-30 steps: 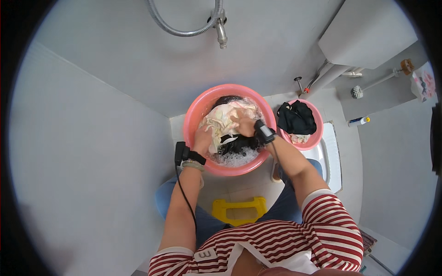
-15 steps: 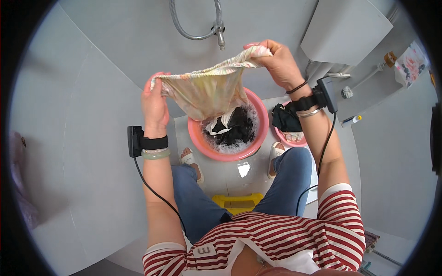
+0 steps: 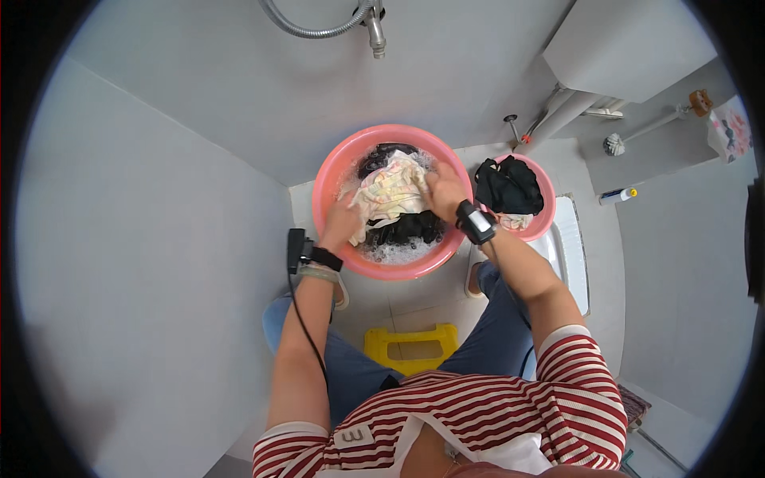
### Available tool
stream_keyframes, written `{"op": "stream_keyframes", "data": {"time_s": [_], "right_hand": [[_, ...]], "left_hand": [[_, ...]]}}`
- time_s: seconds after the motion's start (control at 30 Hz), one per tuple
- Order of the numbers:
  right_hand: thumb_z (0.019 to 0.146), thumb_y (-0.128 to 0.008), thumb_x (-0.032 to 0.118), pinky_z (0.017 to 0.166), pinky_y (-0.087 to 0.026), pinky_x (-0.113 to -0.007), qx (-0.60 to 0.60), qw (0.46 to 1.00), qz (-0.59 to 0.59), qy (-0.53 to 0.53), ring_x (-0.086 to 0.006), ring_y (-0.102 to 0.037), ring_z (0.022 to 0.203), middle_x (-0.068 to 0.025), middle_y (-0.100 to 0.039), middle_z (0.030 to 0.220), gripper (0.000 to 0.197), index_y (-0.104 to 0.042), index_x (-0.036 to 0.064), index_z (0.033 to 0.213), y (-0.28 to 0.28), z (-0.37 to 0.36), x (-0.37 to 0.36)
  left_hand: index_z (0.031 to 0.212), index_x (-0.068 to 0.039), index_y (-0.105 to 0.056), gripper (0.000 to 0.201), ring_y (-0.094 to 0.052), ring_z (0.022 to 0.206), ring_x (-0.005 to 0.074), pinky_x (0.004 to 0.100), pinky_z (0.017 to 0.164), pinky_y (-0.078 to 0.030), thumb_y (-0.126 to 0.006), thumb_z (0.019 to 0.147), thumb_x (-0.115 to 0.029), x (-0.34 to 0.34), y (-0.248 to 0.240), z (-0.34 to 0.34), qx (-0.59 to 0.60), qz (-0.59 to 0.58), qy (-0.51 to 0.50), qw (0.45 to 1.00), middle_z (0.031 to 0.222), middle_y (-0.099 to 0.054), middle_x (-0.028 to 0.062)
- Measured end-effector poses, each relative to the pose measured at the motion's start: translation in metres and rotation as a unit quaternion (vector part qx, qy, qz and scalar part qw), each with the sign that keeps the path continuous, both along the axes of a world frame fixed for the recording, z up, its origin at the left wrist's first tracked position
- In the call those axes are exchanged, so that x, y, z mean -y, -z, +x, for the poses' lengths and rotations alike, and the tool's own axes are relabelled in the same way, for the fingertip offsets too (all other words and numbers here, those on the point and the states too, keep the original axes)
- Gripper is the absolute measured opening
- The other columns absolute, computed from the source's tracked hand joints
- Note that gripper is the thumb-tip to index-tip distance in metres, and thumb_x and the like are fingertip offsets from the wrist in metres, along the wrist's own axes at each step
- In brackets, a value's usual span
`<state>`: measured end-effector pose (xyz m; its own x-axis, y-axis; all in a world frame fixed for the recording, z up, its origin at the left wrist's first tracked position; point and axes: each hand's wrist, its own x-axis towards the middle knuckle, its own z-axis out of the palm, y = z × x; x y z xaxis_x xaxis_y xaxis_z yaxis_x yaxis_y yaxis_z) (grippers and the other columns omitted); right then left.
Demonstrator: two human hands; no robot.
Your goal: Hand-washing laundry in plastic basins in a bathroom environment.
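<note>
A pale printed garment [image 3: 392, 190] with pastel patches lies bunched in a large pink basin [image 3: 325, 171] of sudsy water. My left hand [image 3: 343, 221] is at its left edge, with the fingers curled into the cloth. At its right edge is my right hand [image 3: 446, 193], also closed on the fabric, though its fingertips are partly hidden and slightly blurred. Black clothing [image 3: 408, 229] soaks beneath and around the pale garment, and white foam [image 3: 398, 253] floats along the near side of the water.
Right of the large basin, a smaller pink basin [image 3: 547, 185] holds dark green-black cloth [image 3: 508, 185] and some pale cloth. A yellow stool [image 3: 410, 365] is between my legs. A metal tap [image 3: 377, 40] juts from the far wall. A white bottle [image 3: 617, 196] stands at the right.
Both hands have come down from above the basin, lowering the stretched-out garment into the suds. It is now bunched over the black clothing.
</note>
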<state>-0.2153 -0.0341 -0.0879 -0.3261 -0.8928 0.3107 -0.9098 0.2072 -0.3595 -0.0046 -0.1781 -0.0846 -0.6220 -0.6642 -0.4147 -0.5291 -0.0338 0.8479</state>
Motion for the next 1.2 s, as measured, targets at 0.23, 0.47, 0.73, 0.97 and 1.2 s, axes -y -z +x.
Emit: {"op": "stream_keyframes", "data": {"time_s": [0.23, 0.47, 0.73, 0.97, 1.2], "right_hand": [[0.074, -0.054, 0.015, 0.081, -0.041, -0.05, 0.029, 0.971, 0.236, -0.012, -0.0396, -0.037, 0.112, -0.0247, -0.035, 0.122, 0.031, -0.051, -0.0007, 0.1, 0.042, 0.033, 0.019], [0.08, -0.048, 0.017, 0.082, -0.043, -0.047, 0.108, 0.963, 0.246, 0.011, -0.044, -0.047, 0.101, -0.0304, -0.038, 0.116, 0.032, -0.048, -0.002, 0.106, 0.078, 0.027, 0.029], [0.078, -0.05, 0.015, 0.078, -0.046, -0.043, 0.17, 0.965, 0.197, -0.026, -0.0391, -0.055, 0.089, -0.0281, -0.043, 0.11, 0.041, -0.046, -0.0026, 0.114, 0.094, 0.01, 0.024], [0.075, -0.053, 0.005, 0.066, -0.043, -0.041, 0.113, 0.991, -0.064, 0.035, -0.0368, -0.051, 0.076, -0.0175, -0.053, 0.081, 0.011, -0.049, 0.0007, 0.084, -0.032, -0.028, 0.003], [0.071, -0.053, 0.003, 0.064, -0.044, -0.04, 0.205, 0.951, -0.227, 0.051, -0.0347, -0.054, 0.073, -0.0175, -0.053, 0.081, 0.019, -0.051, 0.0035, 0.09, -0.136, -0.02, -0.011]], "left_hand": [[0.134, 0.001, -0.029, 0.064, -0.023, 0.129, 0.0385, 0.0358, 0.104, -0.025, -0.057, 0.079, -0.018, -0.017, 0.043, -0.027, 0.043, -0.108, 0.112, 0.987, 0.137, -0.024, 0.0302], [0.136, -0.001, -0.026, 0.072, -0.025, 0.126, 0.0414, 0.0372, 0.101, -0.029, -0.062, 0.075, -0.017, -0.017, 0.06, -0.04, 0.085, -0.16, 0.146, 0.973, 0.131, -0.028, 0.0346], [0.134, -0.003, -0.029, 0.072, -0.049, 0.103, 0.0435, 0.0404, 0.086, -0.042, -0.066, 0.073, -0.019, -0.014, 0.057, -0.048, 0.067, -0.211, 0.14, 0.965, 0.116, -0.043, 0.0329], [0.092, -0.006, -0.061, 0.017, -0.059, 0.083, 0.0327, 0.0384, 0.071, -0.046, -0.058, 0.076, -0.008, 0.012, 0.004, -0.004, 0.111, -0.279, 0.1, 0.948, 0.084, -0.061, 0.0195], [0.099, -0.004, -0.061, 0.023, -0.062, 0.079, 0.0235, 0.0344, 0.07, -0.047, -0.055, 0.076, -0.005, 0.011, -0.1, 0.011, -0.103, -0.173, -0.054, 0.978, 0.083, -0.064, 0.0128]]}}
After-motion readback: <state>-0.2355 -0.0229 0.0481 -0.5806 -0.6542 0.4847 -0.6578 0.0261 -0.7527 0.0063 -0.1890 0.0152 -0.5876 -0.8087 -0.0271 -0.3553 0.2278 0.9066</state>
